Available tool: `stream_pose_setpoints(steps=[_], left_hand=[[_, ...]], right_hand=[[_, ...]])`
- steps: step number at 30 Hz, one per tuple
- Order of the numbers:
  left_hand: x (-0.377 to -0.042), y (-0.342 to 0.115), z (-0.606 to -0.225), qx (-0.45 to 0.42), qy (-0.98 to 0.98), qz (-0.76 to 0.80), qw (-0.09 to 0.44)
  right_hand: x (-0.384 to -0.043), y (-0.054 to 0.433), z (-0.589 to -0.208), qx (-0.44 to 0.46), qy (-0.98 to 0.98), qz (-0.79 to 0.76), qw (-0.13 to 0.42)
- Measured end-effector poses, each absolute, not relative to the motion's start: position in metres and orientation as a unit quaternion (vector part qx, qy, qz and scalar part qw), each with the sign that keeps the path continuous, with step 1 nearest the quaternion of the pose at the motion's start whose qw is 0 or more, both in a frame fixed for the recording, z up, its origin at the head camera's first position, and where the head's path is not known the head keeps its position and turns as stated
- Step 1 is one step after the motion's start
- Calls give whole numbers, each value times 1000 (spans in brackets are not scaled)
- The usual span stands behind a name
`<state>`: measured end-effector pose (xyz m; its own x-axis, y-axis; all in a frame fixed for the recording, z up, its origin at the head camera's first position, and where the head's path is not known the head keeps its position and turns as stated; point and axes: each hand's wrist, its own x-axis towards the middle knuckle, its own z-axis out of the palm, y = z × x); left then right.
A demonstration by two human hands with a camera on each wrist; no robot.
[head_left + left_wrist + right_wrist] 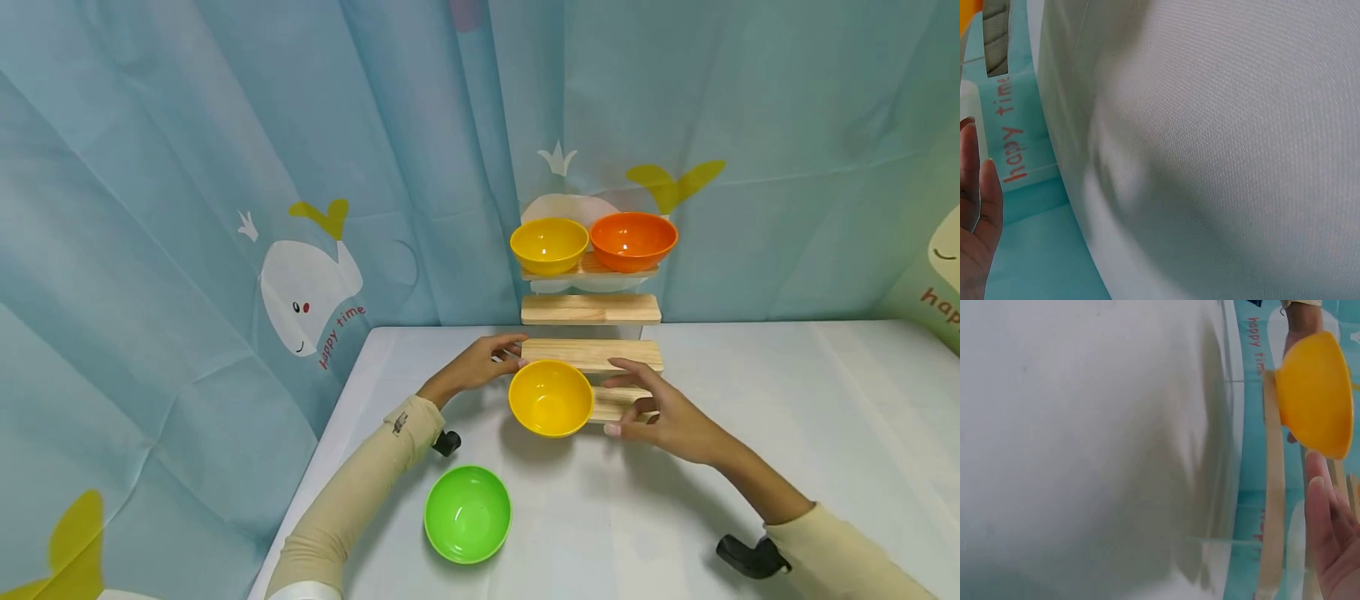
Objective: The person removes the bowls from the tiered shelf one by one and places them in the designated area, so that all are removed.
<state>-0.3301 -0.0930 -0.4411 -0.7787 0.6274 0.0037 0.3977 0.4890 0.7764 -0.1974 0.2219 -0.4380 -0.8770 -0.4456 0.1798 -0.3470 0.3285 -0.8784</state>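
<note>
A yellow bowl (551, 398) sits on the lowest plank of a stepped wooden rack (592, 354). In the right wrist view the bowl (1316, 394) rests with its base on the plank (1274, 487). My left hand (483, 361) is at the bowl's left, its fingers loosely bent and a fingertip right by the rim. To the bowl's right, my right hand (663, 412) is spread with a gap between thumb and fingers and nothing held. The left wrist view catches only part of the left hand (979, 212).
On the rack's top plank stand another yellow bowl (549, 247) and an orange bowl (633, 242). A green bowl (468, 515) lies nearer on the white table (555, 533), by the left forearm. A blue printed curtain (450, 167) hangs behind the rack.
</note>
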Motion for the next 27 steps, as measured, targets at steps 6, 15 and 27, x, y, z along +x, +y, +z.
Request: stream_pose_setpoints(steps=[6, 15, 27], left_hand=[[-330, -93, -441, 302, 852, 404, 141], [-330, -92, -440, 304, 853, 400, 138], [-329, -93, -441, 306, 852, 404, 134]], right_hand=[[-201, 210, -444, -237, 806, -540, 52], [-206, 191, -453, -235, 783, -572, 64], [-208, 173, -456, -222, 788, -570, 65]])
